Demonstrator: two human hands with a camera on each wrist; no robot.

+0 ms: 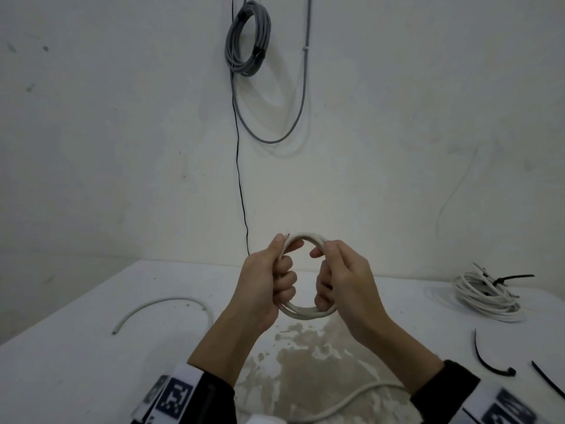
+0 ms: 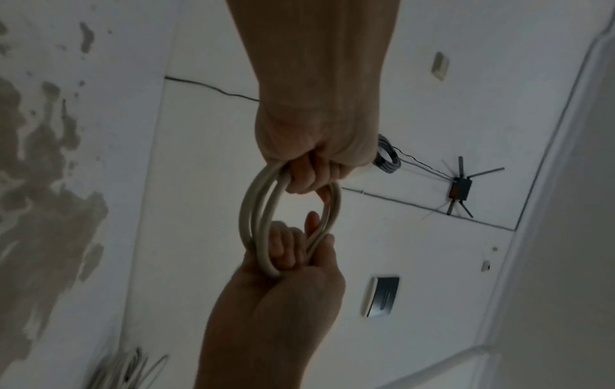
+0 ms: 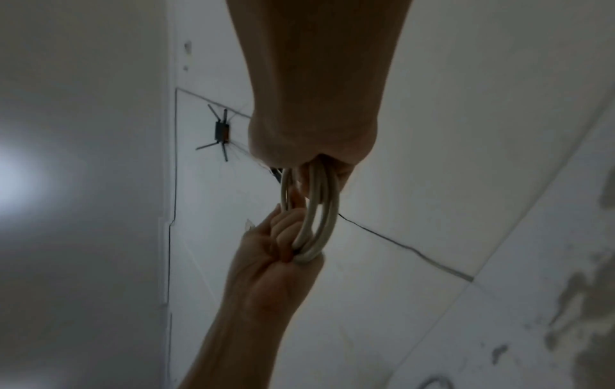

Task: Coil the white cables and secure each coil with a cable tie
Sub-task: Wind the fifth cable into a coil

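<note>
A small coil of white cable is held upright above the white table, between both hands. My left hand grips the coil's left side with curled fingers, and the cable's cut end pokes out above its thumb. My right hand grips the right side the same way. A loose tail of the cable trails over the table near my forearms. In the left wrist view my left hand and right hand clasp the coil. The right wrist view shows the coil between my right hand and left hand.
A white coil bound with a black cable tie lies at the table's right. Two loose black ties lie near the right edge. A short curved white cable lies on the left. A grey cable coil hangs on the wall.
</note>
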